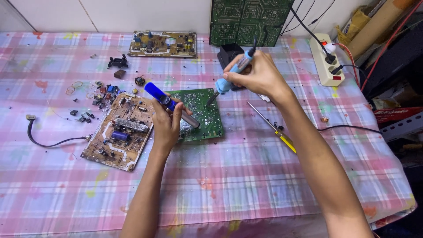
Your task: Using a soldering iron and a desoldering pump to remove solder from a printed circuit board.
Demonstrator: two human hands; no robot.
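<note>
A green circuit board (203,115) lies solder side up in the middle of the table. My left hand (166,124) grips a blue and silver desoldering pump (169,103), its nozzle resting on the board. My right hand (259,76) holds a blue-handled soldering iron (229,78) like a pen, tip angled down at the board's upper part.
A brown component-side board (120,132) with a black cable lies left of the green one, loose parts scattered above it. Another brown board (162,43) and a large green board (246,21) sit at the back. A yellow-handled screwdriver (274,128), a black iron stand (229,55) and a white power strip (325,59) are to the right.
</note>
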